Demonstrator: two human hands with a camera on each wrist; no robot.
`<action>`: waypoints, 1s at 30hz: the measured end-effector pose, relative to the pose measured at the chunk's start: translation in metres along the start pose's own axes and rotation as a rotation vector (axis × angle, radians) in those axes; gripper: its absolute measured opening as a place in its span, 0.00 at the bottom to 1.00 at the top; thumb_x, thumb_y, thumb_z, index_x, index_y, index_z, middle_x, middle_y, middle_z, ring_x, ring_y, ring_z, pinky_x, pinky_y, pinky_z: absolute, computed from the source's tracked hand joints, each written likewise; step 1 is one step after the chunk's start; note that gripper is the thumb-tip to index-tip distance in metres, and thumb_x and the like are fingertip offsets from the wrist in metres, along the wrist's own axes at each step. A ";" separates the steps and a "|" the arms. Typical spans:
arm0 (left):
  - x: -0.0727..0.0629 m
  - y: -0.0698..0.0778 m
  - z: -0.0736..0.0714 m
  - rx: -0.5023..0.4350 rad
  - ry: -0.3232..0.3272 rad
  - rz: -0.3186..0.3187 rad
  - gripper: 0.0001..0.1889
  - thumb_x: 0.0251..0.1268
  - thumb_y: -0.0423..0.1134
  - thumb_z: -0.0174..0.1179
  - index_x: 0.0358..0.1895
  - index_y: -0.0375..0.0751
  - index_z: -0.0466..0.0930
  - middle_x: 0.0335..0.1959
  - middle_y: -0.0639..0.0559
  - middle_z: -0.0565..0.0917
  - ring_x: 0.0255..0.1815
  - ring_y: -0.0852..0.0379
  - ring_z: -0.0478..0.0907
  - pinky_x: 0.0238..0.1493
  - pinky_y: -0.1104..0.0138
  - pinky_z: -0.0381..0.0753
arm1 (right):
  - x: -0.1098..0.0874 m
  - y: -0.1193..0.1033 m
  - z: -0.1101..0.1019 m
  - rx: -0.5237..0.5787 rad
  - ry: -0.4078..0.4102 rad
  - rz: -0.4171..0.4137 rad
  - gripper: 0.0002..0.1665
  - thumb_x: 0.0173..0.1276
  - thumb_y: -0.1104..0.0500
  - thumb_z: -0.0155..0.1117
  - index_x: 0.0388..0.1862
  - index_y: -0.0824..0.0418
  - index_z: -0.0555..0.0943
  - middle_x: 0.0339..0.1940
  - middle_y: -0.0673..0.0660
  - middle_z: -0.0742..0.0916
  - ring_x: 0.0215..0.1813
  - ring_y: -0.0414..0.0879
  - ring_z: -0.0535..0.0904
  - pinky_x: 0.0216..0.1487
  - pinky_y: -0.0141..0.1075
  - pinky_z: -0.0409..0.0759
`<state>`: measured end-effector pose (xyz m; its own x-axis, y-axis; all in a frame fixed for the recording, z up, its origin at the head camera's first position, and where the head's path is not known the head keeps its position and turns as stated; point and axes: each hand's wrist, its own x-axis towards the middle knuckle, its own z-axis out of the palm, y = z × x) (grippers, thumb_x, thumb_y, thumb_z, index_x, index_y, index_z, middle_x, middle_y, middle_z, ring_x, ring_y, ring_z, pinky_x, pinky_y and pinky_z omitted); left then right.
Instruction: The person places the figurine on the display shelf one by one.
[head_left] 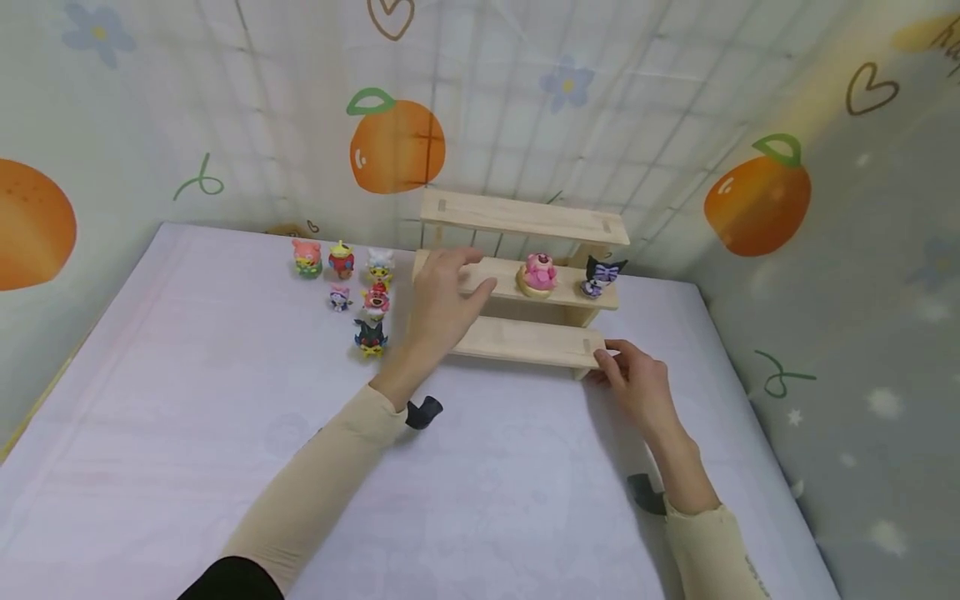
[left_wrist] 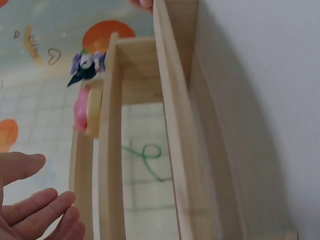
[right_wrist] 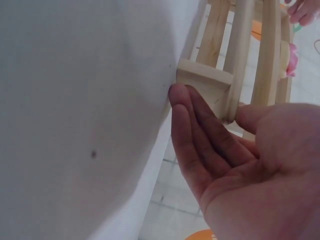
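A three-step wooden display shelf stands at the back of the table. On its middle step sit a pink figurine with a tan base and a black-and-purple figurine. My left hand hovers over the left part of that step, thumb and fingers apart, nothing between them. At the bottom step's right end, my right hand grips the corner. In the right wrist view its thumb lies at the board's edge and its fingers lie along the wooden end support.
Left of the shelf stand several small figurines, among them a pink-and-green one, a red one and a dark-winged one. A printed curtain hangs behind the white-covered table.
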<state>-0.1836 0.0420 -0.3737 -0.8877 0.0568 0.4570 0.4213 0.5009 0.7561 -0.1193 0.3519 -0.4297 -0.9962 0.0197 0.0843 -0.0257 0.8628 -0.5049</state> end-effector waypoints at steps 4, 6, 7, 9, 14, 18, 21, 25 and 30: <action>0.001 -0.006 -0.020 -0.032 0.021 0.013 0.19 0.65 0.40 0.74 0.57 0.38 0.86 0.54 0.45 0.89 0.58 0.45 0.81 0.60 0.55 0.79 | 0.000 0.001 -0.001 -0.004 -0.012 0.006 0.28 0.85 0.50 0.54 0.68 0.72 0.76 0.45 0.70 0.91 0.44 0.60 0.89 0.57 0.60 0.81; 0.004 -0.010 -0.029 -0.060 0.035 0.026 0.19 0.64 0.38 0.75 0.56 0.36 0.86 0.53 0.43 0.89 0.56 0.43 0.82 0.58 0.54 0.80 | -0.001 0.001 -0.001 -0.003 -0.021 0.017 0.29 0.86 0.49 0.54 0.69 0.72 0.75 0.46 0.70 0.91 0.44 0.60 0.89 0.57 0.60 0.82; 0.004 -0.013 -0.033 -0.066 0.043 0.022 0.19 0.64 0.38 0.75 0.56 0.36 0.87 0.54 0.43 0.89 0.56 0.42 0.82 0.57 0.54 0.80 | -0.001 0.002 -0.001 -0.002 -0.022 0.021 0.29 0.86 0.49 0.54 0.69 0.72 0.75 0.46 0.71 0.91 0.44 0.60 0.89 0.57 0.59 0.82; 0.007 -0.021 -0.042 -0.054 0.059 0.019 0.19 0.64 0.37 0.75 0.56 0.36 0.87 0.54 0.42 0.89 0.56 0.42 0.82 0.58 0.54 0.79 | -0.002 0.001 -0.002 0.000 -0.022 0.029 0.29 0.85 0.49 0.54 0.69 0.72 0.75 0.47 0.71 0.91 0.43 0.59 0.89 0.56 0.59 0.83; 0.013 -0.043 -0.069 -0.055 0.105 -0.027 0.18 0.64 0.36 0.74 0.56 0.36 0.87 0.53 0.43 0.90 0.56 0.43 0.82 0.59 0.52 0.79 | -0.002 0.002 -0.002 0.001 -0.024 0.038 0.30 0.86 0.48 0.54 0.70 0.71 0.75 0.48 0.71 0.91 0.45 0.59 0.89 0.58 0.60 0.83; 0.017 -0.061 -0.093 -0.080 0.148 -0.034 0.17 0.64 0.33 0.74 0.55 0.35 0.86 0.53 0.42 0.89 0.57 0.44 0.82 0.61 0.52 0.79 | -0.002 0.002 -0.001 0.002 -0.022 0.036 0.30 0.85 0.48 0.54 0.70 0.71 0.75 0.47 0.71 0.91 0.44 0.59 0.89 0.56 0.59 0.84; 0.020 -0.075 -0.112 -0.048 0.193 -0.031 0.17 0.64 0.33 0.74 0.55 0.34 0.86 0.53 0.41 0.90 0.56 0.44 0.82 0.60 0.53 0.80 | -0.001 0.001 0.000 0.007 -0.022 0.037 0.30 0.85 0.47 0.54 0.70 0.71 0.75 0.47 0.70 0.91 0.43 0.58 0.90 0.56 0.59 0.85; 0.024 -0.097 -0.138 0.000 0.256 -0.096 0.17 0.64 0.35 0.74 0.55 0.35 0.87 0.52 0.42 0.90 0.53 0.44 0.85 0.58 0.61 0.79 | 0.000 0.000 0.000 0.013 -0.025 0.041 0.31 0.86 0.46 0.53 0.70 0.71 0.75 0.48 0.70 0.91 0.43 0.58 0.89 0.56 0.58 0.85; 0.028 -0.121 -0.165 0.021 0.325 -0.199 0.17 0.67 0.39 0.73 0.55 0.36 0.87 0.53 0.44 0.90 0.56 0.48 0.86 0.52 0.75 0.75 | 0.000 -0.001 0.001 0.013 -0.018 0.034 0.30 0.86 0.47 0.53 0.70 0.71 0.75 0.46 0.70 0.91 0.43 0.58 0.90 0.55 0.58 0.84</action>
<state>-0.2286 -0.1593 -0.3757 -0.8450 -0.3189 0.4294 0.2395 0.4922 0.8369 -0.1194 0.3507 -0.4306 -0.9979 0.0400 0.0517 0.0074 0.8549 -0.5187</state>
